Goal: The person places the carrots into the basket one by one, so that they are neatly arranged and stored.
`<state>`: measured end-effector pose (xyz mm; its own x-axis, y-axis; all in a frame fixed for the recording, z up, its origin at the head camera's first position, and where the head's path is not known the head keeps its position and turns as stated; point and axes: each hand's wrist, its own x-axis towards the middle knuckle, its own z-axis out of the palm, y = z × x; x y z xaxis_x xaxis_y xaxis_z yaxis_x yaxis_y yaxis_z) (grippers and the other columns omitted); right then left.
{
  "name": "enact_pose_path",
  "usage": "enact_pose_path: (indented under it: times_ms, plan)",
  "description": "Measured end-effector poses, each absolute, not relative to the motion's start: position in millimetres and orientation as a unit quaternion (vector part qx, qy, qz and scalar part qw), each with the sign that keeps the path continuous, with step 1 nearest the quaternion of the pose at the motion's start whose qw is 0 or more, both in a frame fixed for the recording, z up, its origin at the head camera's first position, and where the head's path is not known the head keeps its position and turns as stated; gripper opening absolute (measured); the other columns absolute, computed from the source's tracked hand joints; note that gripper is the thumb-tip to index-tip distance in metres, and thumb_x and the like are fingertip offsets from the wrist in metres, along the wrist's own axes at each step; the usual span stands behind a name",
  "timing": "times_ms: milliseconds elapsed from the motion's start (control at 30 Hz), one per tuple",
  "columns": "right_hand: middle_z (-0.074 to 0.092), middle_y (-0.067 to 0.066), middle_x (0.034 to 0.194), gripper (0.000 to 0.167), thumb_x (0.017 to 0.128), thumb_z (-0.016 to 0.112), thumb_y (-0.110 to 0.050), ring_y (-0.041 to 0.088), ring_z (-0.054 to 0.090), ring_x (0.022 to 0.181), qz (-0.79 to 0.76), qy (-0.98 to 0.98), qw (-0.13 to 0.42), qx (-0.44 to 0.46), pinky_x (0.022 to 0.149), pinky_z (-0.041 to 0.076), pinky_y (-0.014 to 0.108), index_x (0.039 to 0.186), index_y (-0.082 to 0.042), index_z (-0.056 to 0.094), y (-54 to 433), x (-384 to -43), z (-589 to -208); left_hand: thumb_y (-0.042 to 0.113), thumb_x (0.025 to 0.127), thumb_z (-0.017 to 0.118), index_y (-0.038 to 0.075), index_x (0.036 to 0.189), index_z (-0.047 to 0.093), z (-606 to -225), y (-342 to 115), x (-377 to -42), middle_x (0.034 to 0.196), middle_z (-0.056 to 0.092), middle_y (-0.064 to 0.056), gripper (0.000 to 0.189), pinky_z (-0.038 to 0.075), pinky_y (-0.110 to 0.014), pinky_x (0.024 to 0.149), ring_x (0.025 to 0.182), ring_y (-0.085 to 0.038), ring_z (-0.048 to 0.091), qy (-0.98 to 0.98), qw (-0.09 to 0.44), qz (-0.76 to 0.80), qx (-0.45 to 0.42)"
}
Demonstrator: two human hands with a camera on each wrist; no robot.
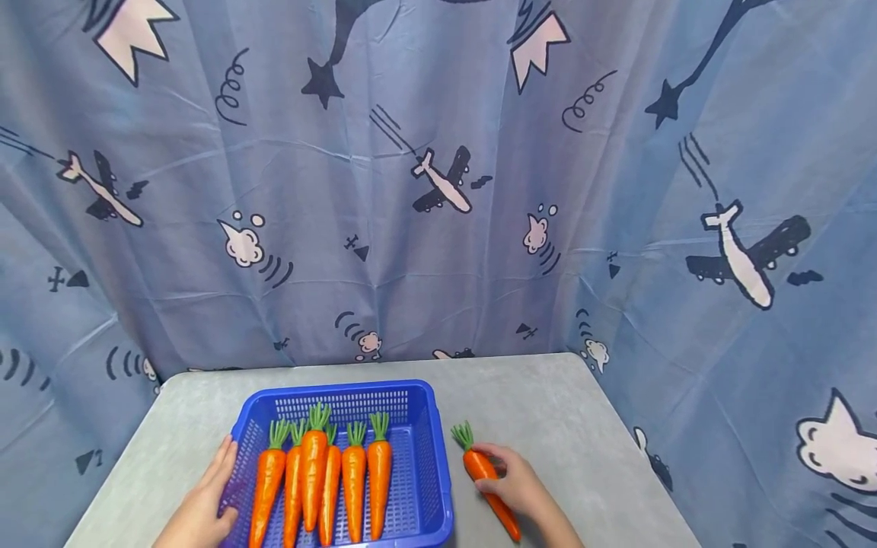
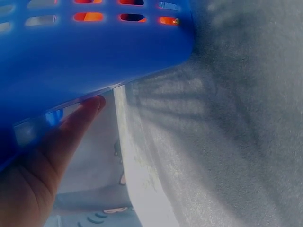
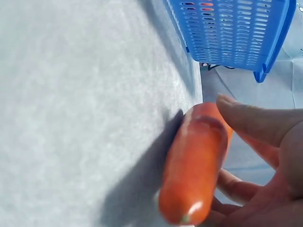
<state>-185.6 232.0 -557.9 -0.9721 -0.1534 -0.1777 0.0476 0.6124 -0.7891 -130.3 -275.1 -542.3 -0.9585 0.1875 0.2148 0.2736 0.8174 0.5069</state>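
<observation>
A blue plastic basket (image 1: 426, 457) stands on the table with several orange carrots (image 1: 314, 472) lying side by side in it, green tops toward the far side. At its left side rests my left hand (image 1: 205, 495), fingers straight along the rim; the left wrist view shows the left hand (image 2: 52, 161) touching the basket's (image 2: 94, 56) edge. Right of the basket, a single carrot (image 1: 503, 514) lies slanted on the table. My right hand (image 1: 517, 479) grips it around the middle, thumb on one side and fingers on the other. The right wrist view shows this carrot's (image 3: 191, 165) tip end up close.
The grey table (image 1: 582, 426) extends right of the basket and back to its far edge. A blue curtain (image 1: 438, 266) printed with airplanes hangs behind and along both sides of the table.
</observation>
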Motion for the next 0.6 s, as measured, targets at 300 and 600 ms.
enact_pose_path:
  times_ms: [300, 600]
  plan:
    - [0.064, 0.015, 0.12, 0.069, 0.079, 0.075, -0.004, 0.025, 0.06, 0.097, -0.41, 0.903, 0.114, -0.052, 0.078, 0.055, 0.045, 0.144, -0.015, 0.053, 228, -189, -555, -0.011, 0.062, 0.069, -0.017, 0.149, 0.028, -546, -272, -129, 0.167, 0.013, -0.024, 0.096, -0.001, 0.007, 0.096, 0.123, 0.032, -0.01, -0.94, 0.127, -0.281, -0.145]
    - [0.064, 0.024, 0.12, 0.065, 0.08, 0.075, -0.006, 0.027, 0.065, 0.092, -0.458, 0.885, 0.076, -0.035, 0.068, 0.059, 0.037, 0.142, -0.01, 0.056, 224, -193, -545, -0.008, 0.07, 0.067, -0.014, 0.154, 0.021, -541, -274, -129, 0.165, 0.013, -0.029, 0.095, -0.002, 0.007, 0.095, 0.129, 0.021, -0.004, -0.942, 0.065, -0.305, -0.12]
